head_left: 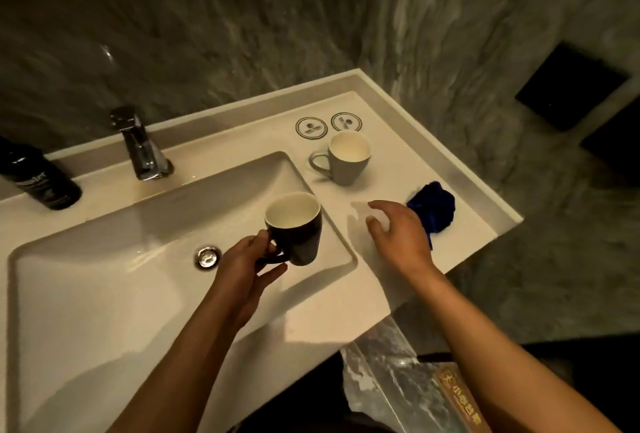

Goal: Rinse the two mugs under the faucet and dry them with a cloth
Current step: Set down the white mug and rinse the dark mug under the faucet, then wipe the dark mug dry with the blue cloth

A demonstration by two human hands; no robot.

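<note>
The left hand [247, 261] held the dark mug [294, 228] by its handle, with the thumb and fingers curled around it. This mug was upright, in the centre of the frame, over the right part of the sink [104, 259], close to the basin's right wall. Its inside was white, and I could not tell if there was water in it.

The right hand [398, 235] was just right of it, above the white surface [381, 294]. Its fingers were spread and a little bent, and it held nothing. Whether the fingertips touched the surface I could not tell. Just behind this hand, toward the right of the frame, the blue cloth [433, 207] lay crumpled on the surface, and the hand covered part of it.

The grey mug [346, 158] stood upright on the surface, above the centre and to the right, with its handle turned to the left. Two round coasters [311, 127] lay side by side just behind it, near the back rim.

The faucet [140, 145] stood at the upper left, behind the basin, and no water ran from it. The drain [207, 257] shone on the basin floor, left of the left hand. A black bottle [38, 179] stood at the left edge of the frame. At the bottom right, under the surface's edge, there was a clear plastic bag [391, 373].
</note>
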